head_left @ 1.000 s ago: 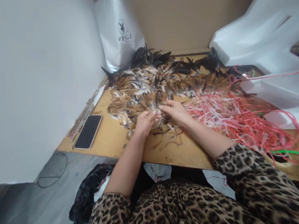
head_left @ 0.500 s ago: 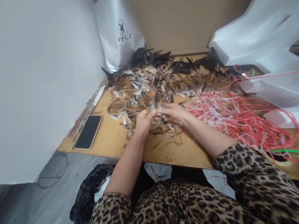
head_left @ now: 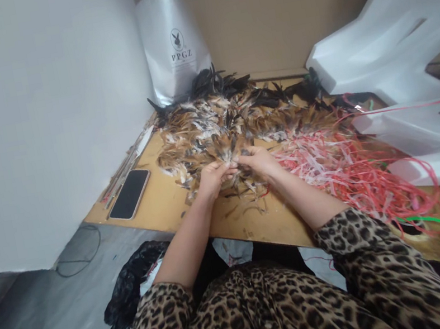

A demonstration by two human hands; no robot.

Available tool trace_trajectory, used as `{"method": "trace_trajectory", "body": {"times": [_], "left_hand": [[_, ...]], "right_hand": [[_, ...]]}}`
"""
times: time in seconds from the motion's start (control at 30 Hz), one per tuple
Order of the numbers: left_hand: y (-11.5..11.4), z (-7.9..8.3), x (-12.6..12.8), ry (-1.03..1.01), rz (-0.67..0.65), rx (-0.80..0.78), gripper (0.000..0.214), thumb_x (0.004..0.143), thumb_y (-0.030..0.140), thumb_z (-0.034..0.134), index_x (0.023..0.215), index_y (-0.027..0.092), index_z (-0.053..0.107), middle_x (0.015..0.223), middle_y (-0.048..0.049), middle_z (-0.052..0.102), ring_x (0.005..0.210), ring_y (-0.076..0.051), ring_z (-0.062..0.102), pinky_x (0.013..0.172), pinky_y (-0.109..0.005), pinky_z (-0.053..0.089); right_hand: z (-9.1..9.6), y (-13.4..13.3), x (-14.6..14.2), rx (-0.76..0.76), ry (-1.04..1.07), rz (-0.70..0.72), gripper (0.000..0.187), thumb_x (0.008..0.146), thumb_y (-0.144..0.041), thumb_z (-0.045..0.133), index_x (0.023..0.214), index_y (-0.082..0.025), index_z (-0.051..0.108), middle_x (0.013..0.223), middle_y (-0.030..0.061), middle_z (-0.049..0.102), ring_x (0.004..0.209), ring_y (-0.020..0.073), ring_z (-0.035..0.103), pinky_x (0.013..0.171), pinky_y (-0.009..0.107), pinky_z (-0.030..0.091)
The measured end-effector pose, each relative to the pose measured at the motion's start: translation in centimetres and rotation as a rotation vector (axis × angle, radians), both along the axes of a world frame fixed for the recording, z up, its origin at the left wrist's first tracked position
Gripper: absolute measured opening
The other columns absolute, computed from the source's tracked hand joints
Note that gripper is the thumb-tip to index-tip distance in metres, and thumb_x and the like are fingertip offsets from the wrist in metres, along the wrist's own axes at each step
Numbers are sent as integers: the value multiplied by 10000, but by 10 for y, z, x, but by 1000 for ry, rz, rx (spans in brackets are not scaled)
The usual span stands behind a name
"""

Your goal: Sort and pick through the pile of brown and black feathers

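A big heap of brown, white and black feathers (head_left: 220,119) covers the far part of a wooden table (head_left: 167,202). My left hand (head_left: 213,178) and my right hand (head_left: 259,162) meet at the heap's near edge, fingertips pinched together on a small bunch of feathers (head_left: 230,157). Both hands are closed around that bunch. Loose feathers lie on the wood just under my wrists.
A tangle of pink and red plastic strips (head_left: 344,171) lies right of my hands. A black phone (head_left: 130,194) lies at the table's left edge. A white bag (head_left: 173,42) stands at the back. White foam pieces (head_left: 397,59) are stacked on the right. A black bag (head_left: 131,288) sits on the floor.
My hands have stayed at the same spot, with only small finger movements on the feather bunch. The view has shifted slightly.
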State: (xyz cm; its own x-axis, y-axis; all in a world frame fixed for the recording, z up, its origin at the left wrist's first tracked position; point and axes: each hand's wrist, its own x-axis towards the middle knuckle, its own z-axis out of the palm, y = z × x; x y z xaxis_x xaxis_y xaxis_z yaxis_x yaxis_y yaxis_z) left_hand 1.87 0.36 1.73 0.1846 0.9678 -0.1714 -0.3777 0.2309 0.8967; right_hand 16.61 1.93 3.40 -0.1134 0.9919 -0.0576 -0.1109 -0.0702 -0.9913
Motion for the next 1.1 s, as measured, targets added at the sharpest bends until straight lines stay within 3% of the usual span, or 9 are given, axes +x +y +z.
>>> {"method": "trace_trajectory", "body": {"times": [0.27,0.33,0.47,0.57,0.67,0.87,1.1], "left_hand": [[0,-5,1,64,-53,15,242,595,291,743,696,89,656,707,-90,686,577,-100,617,534,-182,449],[0,-5,1,58,-54,27,240,591,288,745,691,89,659,674,-78,679,548,-88,603,524,-176,445],[2,-3,0,-2,-26,17,223,609,280,736,699,90,660,654,-59,671,533,-67,586,516,-156,434],[2,-1,-1,-51,10,-13,187,632,246,725,713,91,660,657,-51,671,549,-65,592,523,-147,436],[2,0,-2,-85,27,-34,156,651,205,711,744,89,664,716,-65,687,577,-68,607,529,-144,441],[2,1,-1,-84,20,-46,141,682,192,687,770,84,665,784,-80,696,614,-76,625,526,-137,452],[1,-2,0,-43,-57,-48,231,643,244,724,782,74,653,759,-78,690,578,-69,620,508,-130,448]], "right_hand": [[4,-5,0,39,-108,13,257,551,-346,717,663,-136,619,525,-45,547,451,51,414,449,193,313],[4,-4,0,14,-52,54,252,551,-332,731,667,-138,620,500,-51,540,429,45,415,439,187,326],[5,-1,2,-124,174,156,304,496,-267,782,733,-158,627,595,-13,627,526,81,557,514,195,449],[5,2,5,-210,273,132,268,498,-231,788,686,-159,611,621,11,645,588,96,600,553,193,492],[5,4,7,-235,308,105,253,515,-222,785,662,-149,592,595,-1,619,547,67,563,502,159,465],[4,2,6,-199,310,144,327,501,-276,798,632,-139,532,513,-57,495,428,16,376,375,139,261],[5,-3,1,-96,161,94,363,511,-355,778,549,-152,479,426,-55,447,385,31,337,389,186,215]]}}
